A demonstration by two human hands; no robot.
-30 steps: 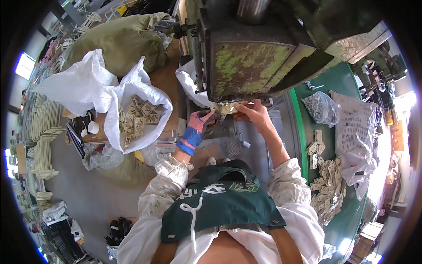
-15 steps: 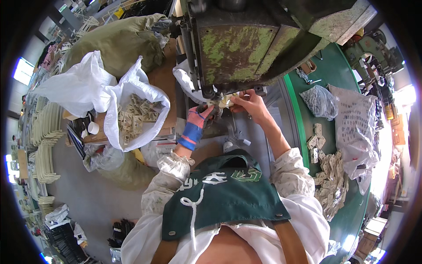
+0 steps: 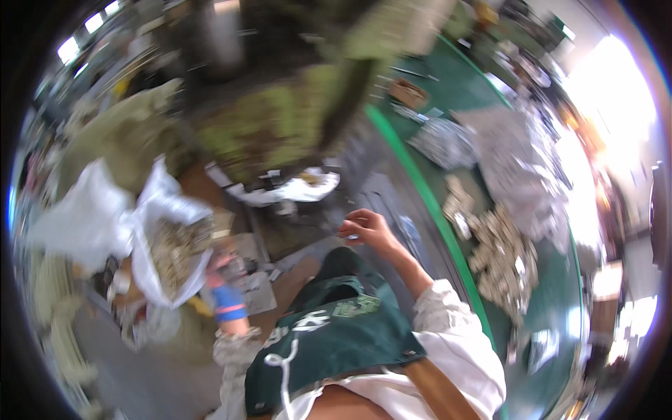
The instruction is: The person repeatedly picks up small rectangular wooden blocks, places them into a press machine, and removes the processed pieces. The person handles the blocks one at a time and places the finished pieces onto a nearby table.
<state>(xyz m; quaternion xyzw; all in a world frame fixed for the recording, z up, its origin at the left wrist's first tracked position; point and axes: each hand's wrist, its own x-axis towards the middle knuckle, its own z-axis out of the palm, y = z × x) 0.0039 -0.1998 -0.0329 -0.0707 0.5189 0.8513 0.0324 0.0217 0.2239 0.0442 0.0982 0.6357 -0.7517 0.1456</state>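
Observation:
The picture is smeared by motion. My left hand (image 3: pixel 222 264), with a red-and-blue wrist wrap, is low on the left at the edge of an open white bag (image 3: pixel 150 231) full of small pale pieces; the blur hides its fingers. My right hand (image 3: pixel 367 228) hovers with its fingers loosely curled above my green apron (image 3: pixel 329 329), in front of the big green, worn machine (image 3: pixel 280 126). Whether it holds a small piece cannot be made out. A white cloth or bag (image 3: pixel 294 187) lies at the foot of the machine.
To the right, a green table (image 3: pixel 553 308) carries a heap of pale pieces (image 3: pixel 500 262) and grey mesh bags (image 3: pixel 448 143). Behind the white bag on the left lies a large olive sack (image 3: pixel 112 140). Bright window light floods the far right.
Both hands have left the machine's working spot. The left one dropped down to the white bag and the right one drew back toward my body. The view swung and blurred.

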